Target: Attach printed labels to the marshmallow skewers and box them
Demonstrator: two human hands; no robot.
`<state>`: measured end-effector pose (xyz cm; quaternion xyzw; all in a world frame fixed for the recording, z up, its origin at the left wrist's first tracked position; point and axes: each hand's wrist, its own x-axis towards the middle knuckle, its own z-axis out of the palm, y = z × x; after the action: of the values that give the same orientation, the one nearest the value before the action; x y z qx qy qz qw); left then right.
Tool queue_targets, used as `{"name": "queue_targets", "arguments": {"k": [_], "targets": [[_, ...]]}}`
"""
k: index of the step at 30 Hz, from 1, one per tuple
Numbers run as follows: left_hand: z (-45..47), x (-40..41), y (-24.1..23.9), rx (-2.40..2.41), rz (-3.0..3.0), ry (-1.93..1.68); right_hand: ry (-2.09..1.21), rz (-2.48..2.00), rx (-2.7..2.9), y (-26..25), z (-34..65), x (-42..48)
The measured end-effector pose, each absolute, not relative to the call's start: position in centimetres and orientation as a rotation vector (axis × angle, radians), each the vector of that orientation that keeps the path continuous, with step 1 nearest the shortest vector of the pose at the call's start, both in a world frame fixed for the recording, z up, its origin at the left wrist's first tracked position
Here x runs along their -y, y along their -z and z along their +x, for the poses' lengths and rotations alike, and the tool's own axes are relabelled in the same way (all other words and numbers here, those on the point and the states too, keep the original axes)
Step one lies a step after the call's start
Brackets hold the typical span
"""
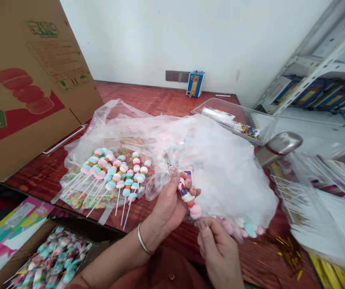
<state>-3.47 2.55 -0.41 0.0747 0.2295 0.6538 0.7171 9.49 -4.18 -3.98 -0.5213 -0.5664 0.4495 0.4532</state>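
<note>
My left hand point(169, 202), with a silver bangle on the wrist, is closed around the upper part of a marshmallow skewer point(188, 196) in pink, white and orange, inside a thin clear sleeve. My right hand point(217, 249) pinches the skewer's lower end just under the pink bottom piece. Both hands hover over the near edge of a reddish wooden table point(148, 100). To the left, several pastel marshmallow skewers point(115, 172) lie fanned on a plastic sheet. A big crumpled clear plastic bag point(220, 160) lies right behind my hands.
A large cardboard box point(25, 88) stands at the left. A clear tray point(235, 118) with small items sits at the back right, a silver scoop handle point(277, 146) beside it. Clear sleeves point(319, 188) pile at the right. A carton of wrapped skewers point(52, 257) sits below left.
</note>
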Motion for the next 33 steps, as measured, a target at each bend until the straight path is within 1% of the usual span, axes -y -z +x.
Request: {"name": "queue_targets", "arguments": {"k": [1,2,4,6,7,8,10,11,12,13,16,17,18,19,21,22,23,26,27,28,30,33], "targets": [[-3.5,-2.5,0.6,-0.495,0.163,-1.430,-1.418,-1.249,1.178,3.7,9.4,4.2],[-3.5,-2.5,0.7,-0.485,0.158,-1.415,-1.655,-1.187,0.971,3.5,9.4,4.2],[-3.5,-2.4,0.8,-0.467,0.159,-1.397,-1.926,-1.058,0.709,3.2,9.1,4.2],[-3.3,-2.3,0.7,-0.477,0.180,-1.403,-1.962,-1.047,0.680,3.2,8.9,4.1],[-3.2,-2.2,0.7,-0.493,0.194,-1.416,-1.884,-1.099,0.746,3.3,8.8,4.1],[-3.1,-2.2,0.6,-0.510,0.205,-1.431,-1.741,-1.179,0.848,3.4,8.7,3.9],[-2.9,-2.2,0.5,-0.538,0.219,-1.458,-1.357,-1.328,1.078,3.6,8.7,3.7],[-3.0,-2.2,0.4,-0.542,0.224,-1.470,-1.224,-1.363,1.163,3.6,8.7,3.5],[-3.0,-2.2,0.3,-0.537,0.226,-1.477,-1.197,-1.365,1.198,3.6,8.7,3.5],[-3.2,-2.2,0.3,-0.527,0.227,-1.482,-1.296,-1.340,1.174,3.5,8.8,3.5],[-3.8,-2.3,0.1,-0.488,0.232,-1.480,-1.942,-1.081,0.834,2.9,8.7,3.9],[-4.0,-2.3,0.0,-0.477,0.239,-1.470,-2.093,-0.971,0.711,2.7,8.6,4.1],[-4.1,-2.3,-0.1,-0.469,0.249,-1.455,-2.168,-0.892,0.632,2.6,8.6,4.2],[-4.2,-2.3,-0.2,-0.462,0.258,-1.441,-2.176,-0.858,0.614,2.4,8.5,4.3],[-4.1,-2.3,-0.6,-0.464,0.261,-1.426,-2.010,-0.934,0.761,2.4,8.5,4.2],[-4.0,-2.4,-0.8,-0.474,0.254,-1.432,-1.840,-1.021,0.922,2.6,8.6,4.0],[-3.9,-2.5,-1.0,-0.492,0.239,-1.442,-1.605,-1.108,1.117,2.8,8.7,3.6],[-3.3,-2.9,-1.5,-0.581,0.183,-1.488,-0.740,-1.273,1.607,3.4,9.3,2.2],[-3.2,-3.1,-1.7,-0.604,0.169,-1.492,-0.560,-1.295,1.670,3.4,9.4,1.8],[-3.0,-3.3,-1.8,-0.616,0.157,-1.486,-0.514,-1.307,1.676,3.4,9.5,1.5],[-2.9,-3.6,-2.0,-0.599,0.151,-1.463,-0.706,-1.313,1.604,2.9,9.4,1.3],[-3.0,-4.1,-2.3,-0.516,0.188,-1.419,-1.287,-1.207,1.365,1.5,8.8,1.6]]}}
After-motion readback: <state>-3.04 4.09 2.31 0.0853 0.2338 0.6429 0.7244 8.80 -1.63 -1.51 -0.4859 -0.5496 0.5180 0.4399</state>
